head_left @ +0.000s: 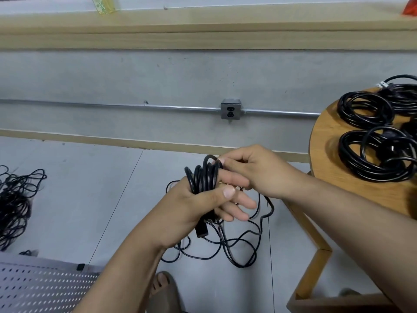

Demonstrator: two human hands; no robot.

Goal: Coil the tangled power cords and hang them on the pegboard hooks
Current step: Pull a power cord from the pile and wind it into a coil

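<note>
Two bare hands worked above a pale grey floor [90, 188]. The left hand [198, 206], fingers fairly straight, served as a spool. A thick black rubber-sheathed power cord [204, 175] was wound around it in several loops, and the thumb pressed down over the turns, evidently to stop them slipping off. The right hand [259, 170] pinched the topmost loop between thumb and fingertips, apparently seating another turn onto the bundle. A black plug end [201, 231] hung just below the left palm, probably kept there as the anchored starting end. The unwound remainder of the cord trailed from the hands to the floor directly beneath, lying in loose, crossing curves, so a good deal seemed left to gather.

To the right, a round light-brown wooden tabletop [327, 143] carried several finished black cord coils [365, 114], seemingly parked there until hanging. At far left on the floor lay a tangled heap of black cords [13, 199], likely waiting their turn. A grey perforated metal pegboard [40, 285] showed at lower left, close to the person. Whether it carried hooks could not be told, and no cord hung on the visible part.
</note>
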